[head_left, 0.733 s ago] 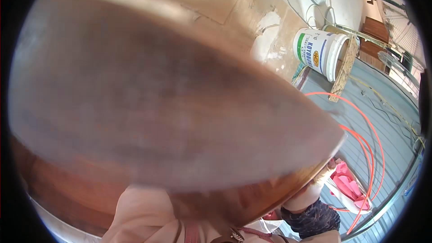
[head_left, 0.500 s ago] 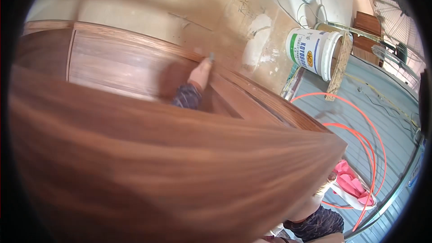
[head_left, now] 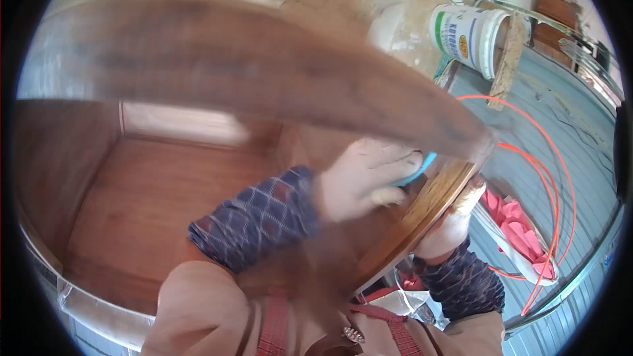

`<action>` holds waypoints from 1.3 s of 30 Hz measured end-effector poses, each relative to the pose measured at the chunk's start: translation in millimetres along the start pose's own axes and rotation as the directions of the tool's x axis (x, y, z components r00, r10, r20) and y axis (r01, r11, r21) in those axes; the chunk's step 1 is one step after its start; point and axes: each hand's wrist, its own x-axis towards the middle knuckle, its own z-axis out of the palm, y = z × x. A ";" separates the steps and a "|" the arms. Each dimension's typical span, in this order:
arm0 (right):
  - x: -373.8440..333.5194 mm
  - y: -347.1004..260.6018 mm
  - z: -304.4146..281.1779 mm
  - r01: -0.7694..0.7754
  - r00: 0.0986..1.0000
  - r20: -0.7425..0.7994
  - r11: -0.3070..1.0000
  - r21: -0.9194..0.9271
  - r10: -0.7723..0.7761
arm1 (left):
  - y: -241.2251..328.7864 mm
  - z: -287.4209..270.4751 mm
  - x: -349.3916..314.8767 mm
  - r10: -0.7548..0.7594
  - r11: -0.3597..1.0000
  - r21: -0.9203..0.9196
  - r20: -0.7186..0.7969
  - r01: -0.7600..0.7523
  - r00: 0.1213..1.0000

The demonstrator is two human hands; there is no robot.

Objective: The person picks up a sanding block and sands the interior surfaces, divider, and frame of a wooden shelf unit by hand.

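A large brown wooden box frame [head_left: 151,191], like a cabinet carcass, fills the left and middle. My left hand [head_left: 362,175] seems to wear a pale glove and reaches inside it. Its fingers close on a thin light-blue pad [head_left: 422,170], only whose edge shows, against the inner face of the right side panel [head_left: 422,207]. On the outer side of that panel, my right hand [head_left: 452,221] grips near the front corner. Patterned dark blue sleeve covers [head_left: 260,214] cover both forearms. Over the box runs a wide wooden rail [head_left: 264,66], blurred by motion.
A white bucket [head_left: 468,36] lies tipped at the back right beside a strip of chipboard [head_left: 506,66]. An orange hose [head_left: 554,191] loops over the blue-grey ribbed floor [head_left: 593,151]. Pink cloth [head_left: 517,224] in a white bag lies right of the box.
The view of the box has shifted: the rail stands higher and its interior shows. My left hand now appears nearer, at the right side panel. More of my right hand shows.
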 end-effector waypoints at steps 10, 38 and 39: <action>-1.4 -5.2 16.2 0.191 0.976 -0.038 0.922 -0.337 -0.216 | -94.8 25.9 -154.3 -0.345 0.886 0.215 -0.288 0.411 0.893; 12.9 6.1 54.1 0.116 0.940 0.245 -0.452 -0.884 -0.238 | 115.1 -18.7 -149.1 -0.633 0.774 -0.019 -0.022 0.633 0.774; 13.3 -0.8 48.4 0.069 0.948 0.276 -0.744 -0.665 -0.159 | 135.6 -24.3 -144.7 -0.895 0.375 -0.595 -0.030 0.711 0.446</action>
